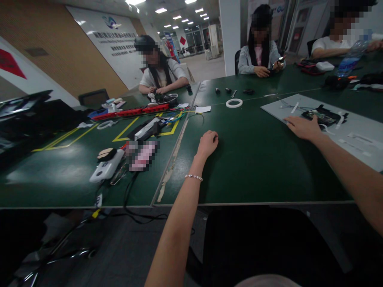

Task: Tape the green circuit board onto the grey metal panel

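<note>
The right hand (304, 126) is spread wide over the pale board (362, 124), just beside the black device (321, 115) lying there; the left hand (208, 143) curls at the green tabletop (254, 167), holding what, I can't tell.

Left forearm (184, 223): bare, rising from the bottom edge and leaning slightly right, seen from above
Left wrist (201, 156): nearly in line with the forearm
Left hand (208, 142): curled into a loose fist, palm hidden
Right forearm (347, 163): bare, entering from the right edge, slanting forward and leftward
Right hand (303, 126): back up, fingers (291, 120) spread and extended, one pointing forward
Hands: well apart, right slightly farther forward
</note>
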{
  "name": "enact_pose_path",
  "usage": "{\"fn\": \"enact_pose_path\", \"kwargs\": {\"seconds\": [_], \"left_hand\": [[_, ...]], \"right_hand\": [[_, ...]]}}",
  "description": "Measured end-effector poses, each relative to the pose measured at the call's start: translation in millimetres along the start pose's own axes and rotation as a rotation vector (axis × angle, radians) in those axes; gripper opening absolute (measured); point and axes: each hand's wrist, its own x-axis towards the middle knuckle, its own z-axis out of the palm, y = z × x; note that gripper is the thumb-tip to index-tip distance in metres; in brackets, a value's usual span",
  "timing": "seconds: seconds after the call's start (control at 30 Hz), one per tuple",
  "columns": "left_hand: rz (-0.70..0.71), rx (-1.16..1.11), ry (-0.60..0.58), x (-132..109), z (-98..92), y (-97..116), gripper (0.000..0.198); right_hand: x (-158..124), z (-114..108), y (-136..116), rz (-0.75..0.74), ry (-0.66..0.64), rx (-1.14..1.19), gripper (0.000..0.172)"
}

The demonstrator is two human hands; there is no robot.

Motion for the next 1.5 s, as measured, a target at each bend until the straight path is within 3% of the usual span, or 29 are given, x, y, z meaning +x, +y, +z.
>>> {"fn": "enact_pose_path", "kwargs": {"seconds": [0.33,0.67,0.97,1.5], "left_hand": [[0.002,0.013,-0.011,1,0.4,1,0.017],[0.009,0.011,0.001,-1,1.8,-2,0.017],[0.004,0.011,-0.012,-1,-0.1,-1,0.016],[0.022,0.005,-0.005,0,2.9,-5,0.015]], "right_hand": [[-5,-8,2,0.113,-0.032,-0.005,0.055],[-6,-5,25,0.228,-0.034,-0.024,0.053],[-14,-2,53,0.251,-0.028,-0.035,0.054],[-18,1,67,0.268,0.000,-0.067,0.057]]}}
